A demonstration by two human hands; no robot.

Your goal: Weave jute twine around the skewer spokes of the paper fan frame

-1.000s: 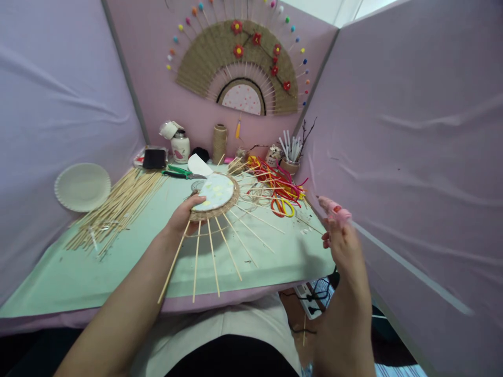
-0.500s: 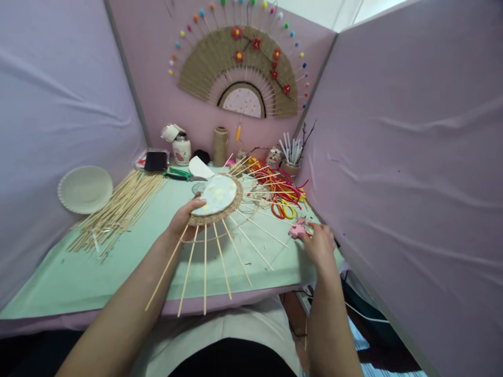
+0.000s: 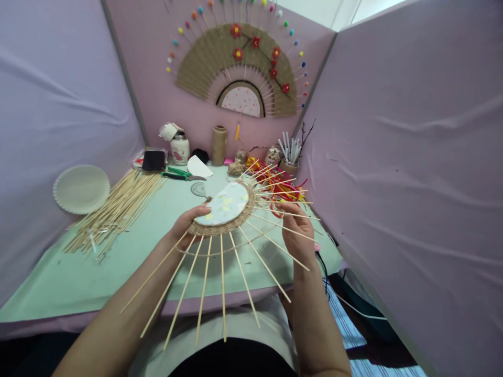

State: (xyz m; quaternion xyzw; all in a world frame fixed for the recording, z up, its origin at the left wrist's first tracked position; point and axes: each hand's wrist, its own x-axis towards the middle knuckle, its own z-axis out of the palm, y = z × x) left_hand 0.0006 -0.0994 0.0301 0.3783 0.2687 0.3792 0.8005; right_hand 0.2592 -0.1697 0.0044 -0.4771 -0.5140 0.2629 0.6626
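My left hand (image 3: 188, 224) grips the left end of a half-round fan frame (image 3: 226, 204), thumb on top and fingers beneath. Pale cloth with a yellow pattern covers its middle, and a woven twine band (image 3: 220, 228) edges the curve. Thin bamboo sticks (image 3: 222, 288) spread outward from the band, and a loose twine strand (image 3: 214, 254) crosses several of them. On the right, my right hand (image 3: 297, 230) is closed among the stick ends, several sticks passing across it. What its fingertips pinch is too small to make out. A pink tool (image 3: 317, 247) shows just behind the right wrist.
Loose bamboo sticks (image 3: 113, 209) and a white plate (image 3: 81, 189) lie at left. Green-handled pruners (image 3: 183, 175), a twine cone (image 3: 219, 145) and a bottle (image 3: 179, 148) are at the back. Red pipe cleaners (image 3: 281, 180) lie behind the frame. A finished fan (image 3: 236, 68) hangs above.
My right hand has let go of the pink tool at the table's right side and moved left to the sticks. The fan frame has shifted right and nearer to me in my left hand.
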